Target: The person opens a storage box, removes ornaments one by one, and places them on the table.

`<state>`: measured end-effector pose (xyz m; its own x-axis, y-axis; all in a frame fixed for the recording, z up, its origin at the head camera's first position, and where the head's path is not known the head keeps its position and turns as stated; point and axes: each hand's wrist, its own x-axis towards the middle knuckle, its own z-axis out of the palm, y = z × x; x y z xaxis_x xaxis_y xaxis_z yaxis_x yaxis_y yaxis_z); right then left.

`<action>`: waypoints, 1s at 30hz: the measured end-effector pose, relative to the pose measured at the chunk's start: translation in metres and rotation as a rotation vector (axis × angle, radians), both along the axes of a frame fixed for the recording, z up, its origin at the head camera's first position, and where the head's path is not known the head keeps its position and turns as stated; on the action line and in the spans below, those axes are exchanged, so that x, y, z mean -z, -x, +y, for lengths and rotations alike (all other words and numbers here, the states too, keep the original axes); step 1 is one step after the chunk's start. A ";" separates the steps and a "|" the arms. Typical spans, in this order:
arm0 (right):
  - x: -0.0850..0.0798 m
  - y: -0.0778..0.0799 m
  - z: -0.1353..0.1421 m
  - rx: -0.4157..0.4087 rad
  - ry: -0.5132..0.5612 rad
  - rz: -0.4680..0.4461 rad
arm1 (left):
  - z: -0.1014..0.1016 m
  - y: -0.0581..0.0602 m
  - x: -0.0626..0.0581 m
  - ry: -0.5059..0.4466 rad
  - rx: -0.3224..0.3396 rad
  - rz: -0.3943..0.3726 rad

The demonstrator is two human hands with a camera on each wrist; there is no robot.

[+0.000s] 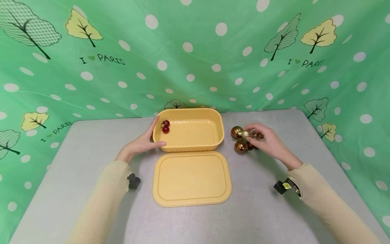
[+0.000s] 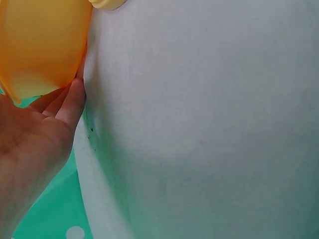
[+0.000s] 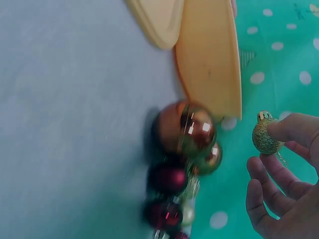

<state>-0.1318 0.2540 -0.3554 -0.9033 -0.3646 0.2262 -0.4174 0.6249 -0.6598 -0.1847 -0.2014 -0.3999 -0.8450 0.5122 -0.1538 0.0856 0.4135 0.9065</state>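
Note:
My right hand (image 1: 265,138) pinches a small glittery gold bauble (image 3: 265,138) between thumb and fingers, raised above the table in the right wrist view. Below it lies a cluster of Christmas baubles: shiny bronze-gold ones (image 1: 241,147) and dark red ones (image 3: 169,179), partly hidden by the hand in the head view. On the left, my left hand (image 1: 141,142) holds the left end of a yellow rectangular container (image 1: 195,148), thumb at the front rim and fingers along the outer wall. Two small red baubles (image 1: 166,129) lie inside, at the container's left end.
A flat yellow lid (image 1: 192,179) lies on the grey table (image 1: 243,210) just in front of the container. Behind the table hangs a green dotted cloth (image 1: 195,61) with printed trees, close to the container's back wall.

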 end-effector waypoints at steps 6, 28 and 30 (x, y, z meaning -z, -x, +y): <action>0.008 -0.007 0.024 0.035 -0.020 0.023 | 0.000 -0.001 0.000 0.004 -0.004 -0.004; 0.045 -0.019 0.068 0.142 -0.096 0.008 | 0.001 0.000 0.001 0.001 0.002 0.021; 0.048 -0.019 0.069 0.155 -0.095 -0.002 | 0.001 0.000 0.001 0.002 0.004 0.023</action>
